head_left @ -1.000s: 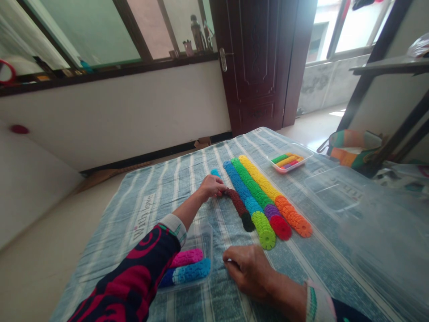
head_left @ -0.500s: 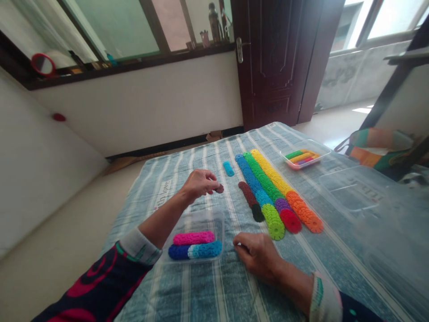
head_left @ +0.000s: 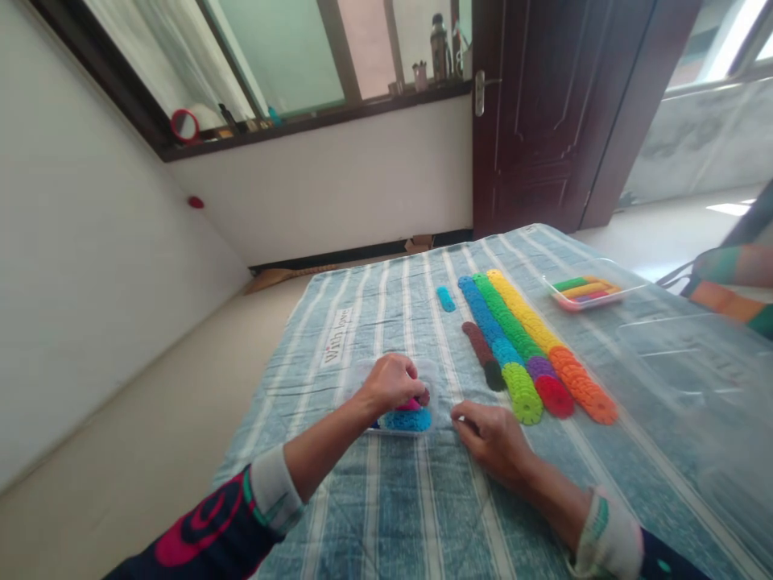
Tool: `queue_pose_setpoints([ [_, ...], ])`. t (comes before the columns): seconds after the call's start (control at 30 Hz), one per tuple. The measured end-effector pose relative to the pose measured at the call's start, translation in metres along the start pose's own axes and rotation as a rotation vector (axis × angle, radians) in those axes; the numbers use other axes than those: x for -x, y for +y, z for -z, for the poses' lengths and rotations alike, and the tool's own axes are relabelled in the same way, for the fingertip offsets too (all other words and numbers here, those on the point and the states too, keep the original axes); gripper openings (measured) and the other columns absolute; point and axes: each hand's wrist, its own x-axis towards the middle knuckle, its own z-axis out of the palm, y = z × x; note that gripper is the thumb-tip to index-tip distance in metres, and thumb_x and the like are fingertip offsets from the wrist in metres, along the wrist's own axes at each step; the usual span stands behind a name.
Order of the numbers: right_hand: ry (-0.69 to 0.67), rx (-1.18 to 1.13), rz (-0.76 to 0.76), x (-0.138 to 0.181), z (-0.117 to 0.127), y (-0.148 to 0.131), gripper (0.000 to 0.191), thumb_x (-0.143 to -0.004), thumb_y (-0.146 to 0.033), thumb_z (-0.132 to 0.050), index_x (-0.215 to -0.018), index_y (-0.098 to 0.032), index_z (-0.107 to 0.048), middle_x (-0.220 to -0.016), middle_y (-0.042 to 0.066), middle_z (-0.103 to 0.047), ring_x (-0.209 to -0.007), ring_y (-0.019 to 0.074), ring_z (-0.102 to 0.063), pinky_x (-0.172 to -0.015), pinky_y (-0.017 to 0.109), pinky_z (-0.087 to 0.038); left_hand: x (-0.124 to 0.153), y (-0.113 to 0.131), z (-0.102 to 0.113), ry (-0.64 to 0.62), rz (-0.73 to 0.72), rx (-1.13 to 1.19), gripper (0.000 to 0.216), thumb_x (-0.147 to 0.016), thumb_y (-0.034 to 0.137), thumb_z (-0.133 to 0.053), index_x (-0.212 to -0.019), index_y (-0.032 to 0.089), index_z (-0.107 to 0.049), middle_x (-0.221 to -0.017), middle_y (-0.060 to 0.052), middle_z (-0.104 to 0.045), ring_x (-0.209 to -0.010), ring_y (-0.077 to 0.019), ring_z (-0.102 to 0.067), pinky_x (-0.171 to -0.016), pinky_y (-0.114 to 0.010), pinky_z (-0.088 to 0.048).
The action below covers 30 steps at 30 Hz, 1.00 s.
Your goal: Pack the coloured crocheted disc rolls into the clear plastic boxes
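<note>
The striped counter (head_left: pixel 386 515) carries long rows of coloured discs (head_left: pixel 531 346) toward its far right. Near its front edge, a clear tray (head_left: pixel 398 419) holds blue discs; the left hand (head_left: pixel 390 383) pinches a dark red disc (head_left: pixel 424 396) over it. The right hand (head_left: pixel 492 439) rests curled beside it; whether it holds anything cannot be told.

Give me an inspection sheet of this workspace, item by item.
Surface: striped blue cloth covering the table.
Job's things: dark red discs pinched in the left hand, over a clear tray holding pink and blue disc rows; long coloured disc rows laid side by side further out.
Clutter: short blue disc stack lying apart; second small tray of coloured pieces; large clear bin at the right.
Hands: left closed on the discs; right hand rests curled on the cloth beside the tray, what it holds cannot be told.
Cables: nothing seen.
Surroundings: dark wooden door, window ledge with bottles.
</note>
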Motion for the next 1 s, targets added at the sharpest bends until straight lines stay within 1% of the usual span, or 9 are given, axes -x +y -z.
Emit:
queue_pose_setpoints([
  [0.17,-0.015,0.008,-0.001,0.0,0.0,0.001,0.018,-0.086,-0.02,-0.049,-0.077,-0.02,-0.065,-0.064,0.001,-0.065,-0.057,0.0144,-0.058,-0.057,0.026,-0.031,-0.001,0.002,-0.01,-0.016,-0.015,-0.08,0.013,-0.053,0.028,-0.075,-0.055,0.018,-0.066,-0.048,0.005,-0.057,-0.053,-0.0151,-0.056,-0.047,-0.024,-0.037],
  [0.37,-0.025,0.014,-0.022,0.0,0.001,0.001,0.018,-0.086,-0.02,-0.05,-0.079,-0.02,-0.066,-0.065,0.001,-0.066,-0.058,0.0148,-0.058,-0.058,0.026,-0.031,0.003,0.004,-0.01,-0.021,-0.076,-0.176,0.01,-0.059,0.027,-0.07,-0.053,0.02,-0.068,-0.052,0.002,-0.061,-0.058,-0.0154,-0.057,-0.051,-0.024,-0.035],
  [0.63,-0.031,0.045,-0.021,0.001,0.0,0.003,0.019,-0.087,-0.022,-0.049,-0.08,-0.02,-0.067,-0.066,0.002,-0.067,-0.06,0.0165,-0.061,-0.057,0.027,-0.031,0.001,0.006,-0.005,-0.056,-0.143,-0.23,0.015,-0.063,0.028,-0.065,-0.052,0.02,-0.071,-0.047,0.001,-0.059,-0.054,-0.0147,-0.054,-0.049,-0.024,-0.031],
  [0.8,-0.03,0.03,-0.019,0.001,0.001,0.002,0.019,-0.087,-0.022,-0.05,-0.08,-0.02,-0.067,-0.066,0.002,-0.067,-0.059,0.0155,-0.06,-0.058,0.026,-0.032,-0.001,0.0,-0.005,-0.106,-0.244,-0.203,0.019,-0.069,0.026,-0.06,-0.06,0.019,-0.075,-0.059,0.0,-0.068,-0.062,-0.0148,-0.059,-0.055,-0.023,-0.038],
  [0.9,-0.026,0.029,-0.02,0.0,0.002,0.002,0.019,-0.087,-0.022,-0.049,-0.079,-0.02,-0.067,-0.065,0.001,-0.066,-0.058,0.015,-0.059,-0.057,0.026,-0.032,-0.002,-0.003,-0.003,-0.158,-0.321,-0.183,0.016,-0.069,0.025,-0.062,-0.067,0.02,-0.078,-0.068,0.0,-0.072,-0.07,-0.0156,-0.062,-0.062,-0.021,-0.042],
  [1.0,-0.026,0.026,-0.013,0.0,0.003,0.002,0.019,-0.087,-0.021,-0.049,-0.079,-0.02,-0.066,-0.066,0.001,-0.066,-0.058,0.0147,-0.059,-0.058,0.026,-0.032,-0.003,-0.005,0.0,-0.218,-0.387,-0.169,0.014,-0.068,0.024,-0.066,-0.072,0.022,-0.079,-0.073,0.001,-0.073,-0.076,-0.0161,-0.063,-0.069,-0.02,-0.043],
])
